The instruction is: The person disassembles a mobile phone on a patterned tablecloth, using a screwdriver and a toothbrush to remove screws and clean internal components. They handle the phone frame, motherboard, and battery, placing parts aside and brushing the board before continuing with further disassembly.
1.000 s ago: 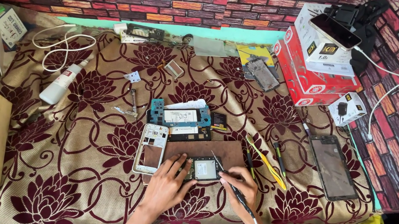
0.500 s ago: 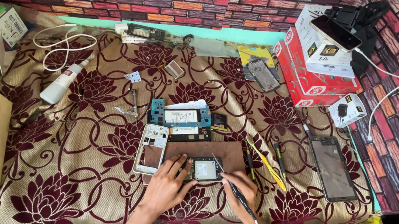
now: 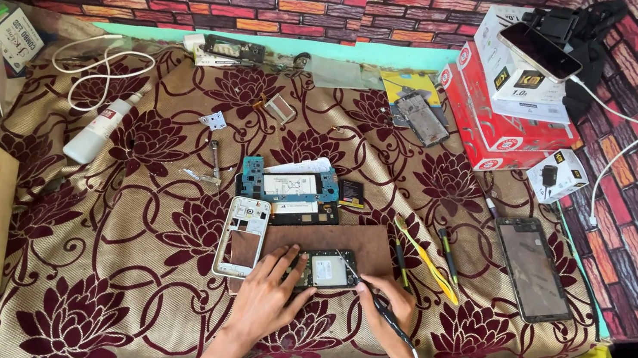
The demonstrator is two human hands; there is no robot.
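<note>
Head | left hand (image 3: 267,292) flat on phone board (image 3: 329,270) | right hand (image 3: 393,304) clamped on soldering iron (image 3: 375,307) | red-white boxes (image 3: 508,99) top right

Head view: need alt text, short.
Seen from above, a left hand steadies a small circuit board on a brown mat while the right hand touches a corded, pen-like tool to it. Around them, on a floral cloth, lie a white phone frame, tweezers and a dark screen panel.

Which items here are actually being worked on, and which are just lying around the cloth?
In use:
- small circuit board, steadied by the left hand
- corded pen-like tool, held in the right hand
- brown mat beneath

Lying about:
- white phone frame
- blue board
- glass screen panel
- white tube
- red boxes
</note>
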